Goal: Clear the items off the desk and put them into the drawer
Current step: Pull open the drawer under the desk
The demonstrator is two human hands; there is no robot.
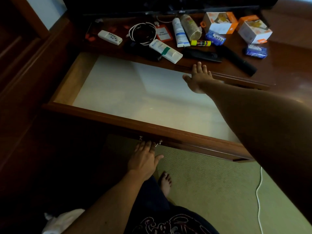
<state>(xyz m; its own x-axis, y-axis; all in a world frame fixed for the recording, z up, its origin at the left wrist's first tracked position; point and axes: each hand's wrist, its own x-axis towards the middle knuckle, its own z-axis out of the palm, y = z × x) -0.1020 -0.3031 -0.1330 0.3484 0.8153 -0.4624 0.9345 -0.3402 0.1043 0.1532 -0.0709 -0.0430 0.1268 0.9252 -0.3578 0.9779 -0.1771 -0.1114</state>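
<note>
Drawer [104, 114] stands pulled wide open below the table [287, 68], its pale lined bottom bare. From the head view, the left hand [145, 157] reaches under the drawer's front rail, fingers curled up at the metal handle [158, 143]; whether it actually grips the handle cannot be told. The right hand [198, 78] stretches across the drawer to the table's front edge, fingers spread flat and grasping nothing. On the table lie the things to clear: a white remote [109, 37], a coiled white cable [142, 32], a red tag [163, 33], a white tube with green tape [165, 51], a taller white tube [179, 32], a stack of paper cups [190, 27] on its side, a yellow glue stick [200, 42], two blue packets [215, 37] [255, 51], two orange-and-white boxes [219, 22] [254, 30], and black remotes [201, 54] near the edge. A bare foot [166, 183] rests on green carpet [211, 191].
</note>
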